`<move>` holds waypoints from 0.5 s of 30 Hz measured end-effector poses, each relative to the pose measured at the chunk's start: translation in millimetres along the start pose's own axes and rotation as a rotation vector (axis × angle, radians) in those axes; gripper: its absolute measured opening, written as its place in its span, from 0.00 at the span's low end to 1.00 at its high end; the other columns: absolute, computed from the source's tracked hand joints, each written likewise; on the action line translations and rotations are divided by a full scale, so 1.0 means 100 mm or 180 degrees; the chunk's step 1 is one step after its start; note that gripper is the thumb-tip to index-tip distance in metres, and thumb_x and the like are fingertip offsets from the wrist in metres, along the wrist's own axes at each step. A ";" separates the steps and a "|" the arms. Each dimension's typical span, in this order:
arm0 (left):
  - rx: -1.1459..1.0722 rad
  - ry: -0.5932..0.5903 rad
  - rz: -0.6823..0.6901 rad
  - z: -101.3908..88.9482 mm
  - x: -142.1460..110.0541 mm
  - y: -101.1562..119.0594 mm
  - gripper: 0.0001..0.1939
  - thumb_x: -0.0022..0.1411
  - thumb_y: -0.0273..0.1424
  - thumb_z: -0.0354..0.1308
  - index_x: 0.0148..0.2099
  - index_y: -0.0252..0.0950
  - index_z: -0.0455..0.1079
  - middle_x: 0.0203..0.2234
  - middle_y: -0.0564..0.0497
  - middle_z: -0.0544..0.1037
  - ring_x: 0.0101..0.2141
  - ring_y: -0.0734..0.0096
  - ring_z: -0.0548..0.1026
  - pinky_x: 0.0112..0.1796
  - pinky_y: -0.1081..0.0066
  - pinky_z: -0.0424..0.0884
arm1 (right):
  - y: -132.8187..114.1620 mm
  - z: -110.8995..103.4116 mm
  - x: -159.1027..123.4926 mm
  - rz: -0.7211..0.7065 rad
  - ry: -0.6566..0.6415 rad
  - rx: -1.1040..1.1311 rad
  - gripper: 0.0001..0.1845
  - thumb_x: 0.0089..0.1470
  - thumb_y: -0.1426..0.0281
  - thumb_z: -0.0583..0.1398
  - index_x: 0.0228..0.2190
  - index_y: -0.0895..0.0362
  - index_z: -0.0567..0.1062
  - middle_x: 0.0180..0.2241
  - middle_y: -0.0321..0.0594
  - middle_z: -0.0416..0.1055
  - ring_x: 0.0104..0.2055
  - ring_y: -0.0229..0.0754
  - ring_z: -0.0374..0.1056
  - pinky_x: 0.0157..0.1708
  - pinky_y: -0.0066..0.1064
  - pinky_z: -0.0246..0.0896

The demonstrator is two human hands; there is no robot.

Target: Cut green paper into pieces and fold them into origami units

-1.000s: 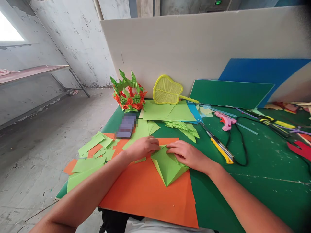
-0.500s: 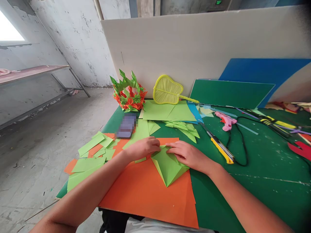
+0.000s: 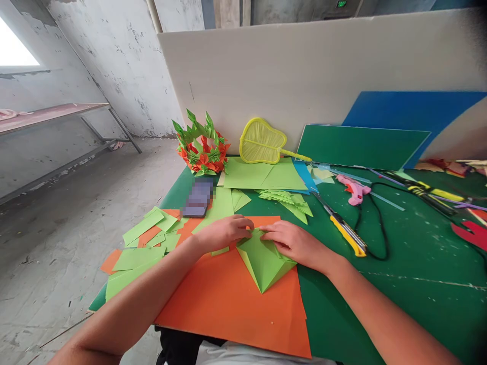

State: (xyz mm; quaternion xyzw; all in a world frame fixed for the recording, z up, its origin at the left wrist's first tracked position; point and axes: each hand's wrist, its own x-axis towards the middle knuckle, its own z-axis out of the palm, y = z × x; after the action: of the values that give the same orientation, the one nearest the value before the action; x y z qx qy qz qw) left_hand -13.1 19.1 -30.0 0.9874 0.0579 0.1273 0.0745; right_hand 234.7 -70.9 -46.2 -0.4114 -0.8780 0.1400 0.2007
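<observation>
A piece of green folded paper (image 3: 262, 266) with creased flaps lies on a large orange sheet (image 3: 228, 304), one pointed corner toward me. My left hand (image 3: 226, 233) pinches its far left edge with bent fingers. On the far right edge, the fingers of my right hand (image 3: 291, 241) are closed on the same paper, thumb tucked under the palm. The far corner is partly hidden by my fingertips. Just left of the paper, a small green scrap (image 3: 219, 251) shows beside my left hand.
Cut green pieces (image 3: 139, 258) lie at the left by a phone (image 3: 198, 197). Behind stand a paper-flower ring (image 3: 203, 152) and a yellow fan (image 3: 262, 142). Folded green strips (image 3: 289, 200), a yellow utility knife (image 3: 348, 235) and a pink glue gun (image 3: 353, 188) with black cord lie to the right.
Almost nothing differs. The fingers of my left hand have shifted very slightly to the right at the paper's far edge; my right hand and the paper keep their place.
</observation>
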 end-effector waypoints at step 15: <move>-0.0132 0.0046 0.0290 0.04 0.02 -0.05 0.15 0.68 0.21 0.44 0.43 0.34 0.73 0.42 0.42 0.78 0.41 0.64 0.72 0.42 0.66 0.68 | -0.06 -0.04 0.01 0.0100 -0.0068 0.0042 0.19 0.59 0.78 0.51 0.47 0.51 0.74 0.55 0.40 0.69 0.53 0.46 0.65 0.50 0.41 0.66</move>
State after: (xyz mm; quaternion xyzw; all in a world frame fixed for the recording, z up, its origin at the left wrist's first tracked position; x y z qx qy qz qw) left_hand -10.7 24.1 -34.7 0.9863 0.0107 0.1388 0.0886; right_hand 232.7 -73.5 -39.8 -0.4223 -0.8725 0.1533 0.1918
